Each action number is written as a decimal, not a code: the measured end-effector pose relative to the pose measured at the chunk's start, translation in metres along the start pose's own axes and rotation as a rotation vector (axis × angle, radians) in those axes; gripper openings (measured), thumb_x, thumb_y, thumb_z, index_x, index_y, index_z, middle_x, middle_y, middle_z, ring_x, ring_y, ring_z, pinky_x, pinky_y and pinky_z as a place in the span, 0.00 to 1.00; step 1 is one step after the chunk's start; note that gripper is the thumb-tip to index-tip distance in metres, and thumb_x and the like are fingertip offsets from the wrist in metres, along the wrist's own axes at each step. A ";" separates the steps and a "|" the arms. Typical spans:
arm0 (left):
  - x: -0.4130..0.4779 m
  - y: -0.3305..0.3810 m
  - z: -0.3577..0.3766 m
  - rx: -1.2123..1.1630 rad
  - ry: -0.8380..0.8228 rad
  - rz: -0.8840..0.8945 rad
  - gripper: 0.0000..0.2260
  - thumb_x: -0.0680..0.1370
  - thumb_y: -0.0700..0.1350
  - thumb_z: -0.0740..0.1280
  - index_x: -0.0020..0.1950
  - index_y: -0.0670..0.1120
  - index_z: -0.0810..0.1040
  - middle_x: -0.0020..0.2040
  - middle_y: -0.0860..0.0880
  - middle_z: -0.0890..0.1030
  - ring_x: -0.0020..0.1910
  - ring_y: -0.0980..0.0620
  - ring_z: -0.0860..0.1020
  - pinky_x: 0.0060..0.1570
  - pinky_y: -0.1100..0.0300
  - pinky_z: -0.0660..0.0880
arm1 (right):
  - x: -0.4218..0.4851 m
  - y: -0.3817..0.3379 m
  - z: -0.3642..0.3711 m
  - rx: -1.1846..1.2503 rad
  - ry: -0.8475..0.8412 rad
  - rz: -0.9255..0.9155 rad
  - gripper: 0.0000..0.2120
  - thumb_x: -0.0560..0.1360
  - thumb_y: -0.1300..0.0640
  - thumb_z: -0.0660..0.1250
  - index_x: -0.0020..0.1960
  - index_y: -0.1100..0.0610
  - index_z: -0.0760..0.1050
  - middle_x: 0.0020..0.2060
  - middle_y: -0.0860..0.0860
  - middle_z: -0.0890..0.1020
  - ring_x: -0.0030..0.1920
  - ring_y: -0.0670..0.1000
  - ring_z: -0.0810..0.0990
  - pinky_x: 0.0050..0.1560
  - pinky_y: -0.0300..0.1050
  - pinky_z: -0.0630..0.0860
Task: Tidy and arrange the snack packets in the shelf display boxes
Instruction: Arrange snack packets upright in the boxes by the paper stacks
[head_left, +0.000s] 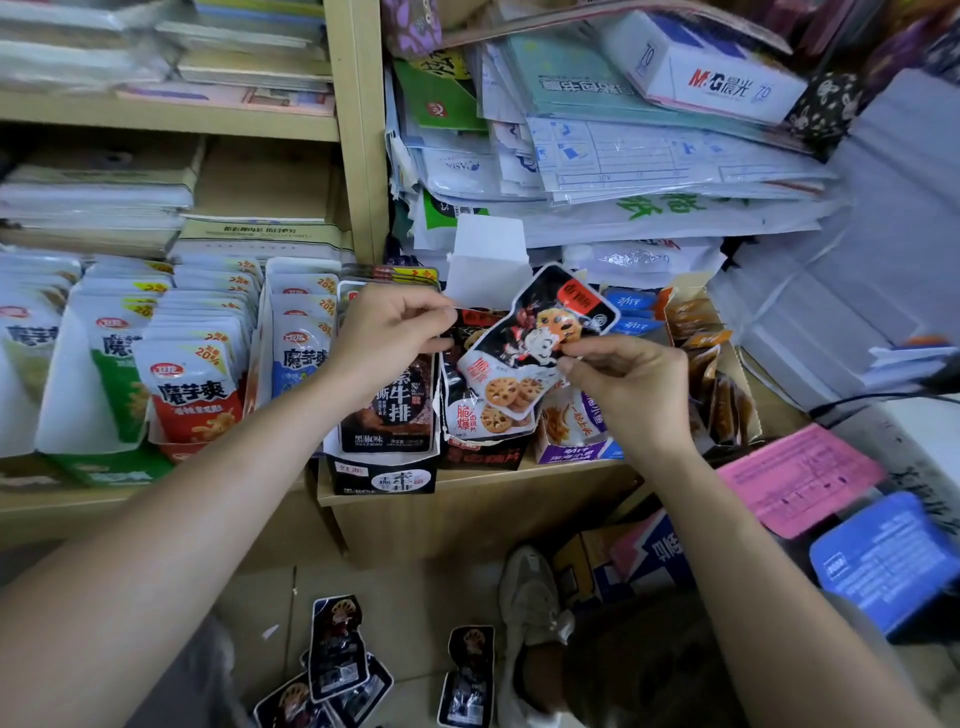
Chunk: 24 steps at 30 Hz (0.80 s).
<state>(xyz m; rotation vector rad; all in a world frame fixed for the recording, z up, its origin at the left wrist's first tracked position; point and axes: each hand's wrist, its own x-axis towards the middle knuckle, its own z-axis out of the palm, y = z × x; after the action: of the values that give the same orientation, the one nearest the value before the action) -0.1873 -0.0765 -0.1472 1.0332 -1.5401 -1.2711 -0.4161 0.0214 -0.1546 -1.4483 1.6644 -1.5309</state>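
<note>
R hand (628, 384) pinches a lotus-root packet (540, 338). L hand (389, 332) is curled, grip unclear. Under L hand: 牛排 packets (387, 410), marked 黑椒味. Further left: 魔芋爽 packets (195, 395), "20%".

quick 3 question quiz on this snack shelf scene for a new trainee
1. True or false: the right hand pinches a lotus-root packet over the lotus-root display box.
2. Where do the stray black packets lie?
A) on the floor
B) on the pink paper
C) on the top shelf
3. Fill in: the red konjac packet stands to the ____ of the black steak box.

Key: 1 true; 2 A; 3 left.
</note>
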 end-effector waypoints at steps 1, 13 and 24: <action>0.000 0.000 0.000 0.001 0.004 -0.002 0.09 0.80 0.36 0.69 0.49 0.49 0.84 0.42 0.47 0.84 0.43 0.56 0.84 0.51 0.56 0.83 | 0.001 -0.001 -0.002 -0.012 0.013 -0.008 0.07 0.71 0.67 0.77 0.46 0.57 0.85 0.38 0.48 0.87 0.37 0.47 0.86 0.42 0.38 0.81; -0.016 0.000 0.001 0.255 -0.175 0.161 0.06 0.78 0.42 0.72 0.52 0.51 0.86 0.46 0.54 0.87 0.49 0.57 0.84 0.53 0.61 0.79 | -0.011 0.017 0.022 -0.552 -0.342 -0.292 0.10 0.69 0.65 0.77 0.43 0.51 0.87 0.40 0.45 0.78 0.41 0.43 0.77 0.45 0.27 0.72; -0.031 -0.011 -0.003 0.704 -0.275 0.454 0.07 0.72 0.54 0.76 0.49 0.57 0.87 0.42 0.62 0.83 0.44 0.59 0.78 0.43 0.52 0.78 | -0.003 -0.001 -0.009 -0.202 -0.231 -0.107 0.09 0.73 0.67 0.73 0.49 0.55 0.79 0.44 0.48 0.85 0.46 0.48 0.84 0.46 0.47 0.82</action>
<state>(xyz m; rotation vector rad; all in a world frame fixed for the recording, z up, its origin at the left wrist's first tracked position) -0.1745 -0.0491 -0.1615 0.8536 -2.3637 -0.5657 -0.4225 0.0283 -0.1520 -1.7722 1.6616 -1.2198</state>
